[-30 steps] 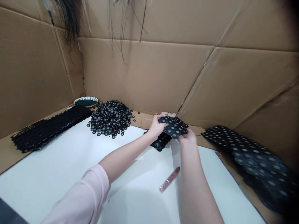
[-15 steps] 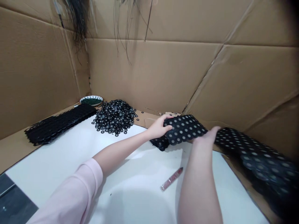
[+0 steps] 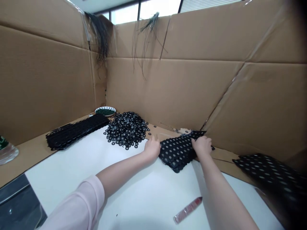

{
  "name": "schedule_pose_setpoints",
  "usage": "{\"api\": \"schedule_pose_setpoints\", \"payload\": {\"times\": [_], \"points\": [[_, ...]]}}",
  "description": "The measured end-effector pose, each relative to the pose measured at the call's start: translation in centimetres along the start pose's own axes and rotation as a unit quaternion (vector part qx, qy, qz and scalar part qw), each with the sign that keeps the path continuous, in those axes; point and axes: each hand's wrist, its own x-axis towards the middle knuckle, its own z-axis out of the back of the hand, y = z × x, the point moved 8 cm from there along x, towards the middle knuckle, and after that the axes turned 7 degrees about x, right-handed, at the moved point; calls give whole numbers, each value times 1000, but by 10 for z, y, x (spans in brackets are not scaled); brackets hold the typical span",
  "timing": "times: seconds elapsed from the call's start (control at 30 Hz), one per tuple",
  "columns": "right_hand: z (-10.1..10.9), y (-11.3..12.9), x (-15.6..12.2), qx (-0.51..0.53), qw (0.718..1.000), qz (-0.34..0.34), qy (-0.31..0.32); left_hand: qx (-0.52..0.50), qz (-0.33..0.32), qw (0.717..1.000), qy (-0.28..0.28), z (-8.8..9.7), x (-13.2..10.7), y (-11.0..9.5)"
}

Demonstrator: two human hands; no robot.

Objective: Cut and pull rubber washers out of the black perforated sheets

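A black sheet patterned with rows of round grey spots (image 3: 176, 151) lies over the back of the white board, its front corner pointing toward me. My left hand (image 3: 153, 149) is closed on its left edge, with the fingertips partly hidden. At the sheet's right side, my right hand (image 3: 202, 146) grips the edge, thumb on top. A second spotted black stack (image 3: 266, 169) rests at the far right, apart from my hands. In front of the held sheet lies a slim clear tube with pink contents and a dark tip (image 3: 188, 210).
A heap of loose black rings (image 3: 127, 129) sits left of my left hand. Beyond it are a long black stack (image 3: 76, 132) and a dish of dark green bits (image 3: 105, 111). Cardboard walls (image 3: 179, 92) enclose the white board (image 3: 134, 191). A clear bottle (image 3: 8, 153) stands at the left edge.
The sheet has come down and left, away from the right-hand stack. Both hands now hold its two sides. The view has tilted up, showing windows above the cardboard.
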Motion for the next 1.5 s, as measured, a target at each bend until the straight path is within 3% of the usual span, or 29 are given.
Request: {"api": "schedule_pose_setpoints", "payload": {"times": [0.1,0.23,0.4,0.6,0.7,0.83,0.93,1.0,1.13,1.23,1.4,1.5], "points": [[6,-3,-9,-28,999,-18,-27,43,9,999,8,-10,1,2],[10,-1,-18,-59,998,7,-35,73,0,997,-12,-17,-6,-2],[-4,-3,-21,-84,996,27,25,78,-37,995,-42,-12,-15,-9],[-13,-19,-2,-99,992,-47,57,48,-110,988,-99,0,-22,-19],[-17,-29,9,-96,988,-83,92,24,-177,978,-109,1,-26,-28],[-12,-34,12,-82,989,-79,98,-17,-337,939,-69,-11,-42,-57],[1,-28,8,-71,994,-16,75,-51,-426,903,-35,-20,-57,-73],[9,-19,2,-64,993,59,85,-78,-449,890,-20,-22,-62,-75],[33,-3,-15,-73,976,181,98,-158,-431,888,-14,-11,-62,-71],[64,6,-27,-92,969,221,66,-249,-356,899,-45,9,-55,-64],[137,12,-43,-108,979,169,-28,-393,-139,896,-151,61,-32,-38],[168,22,-66,-77,985,154,-29,-443,-93,883,-128,92,-32,-22]]}}
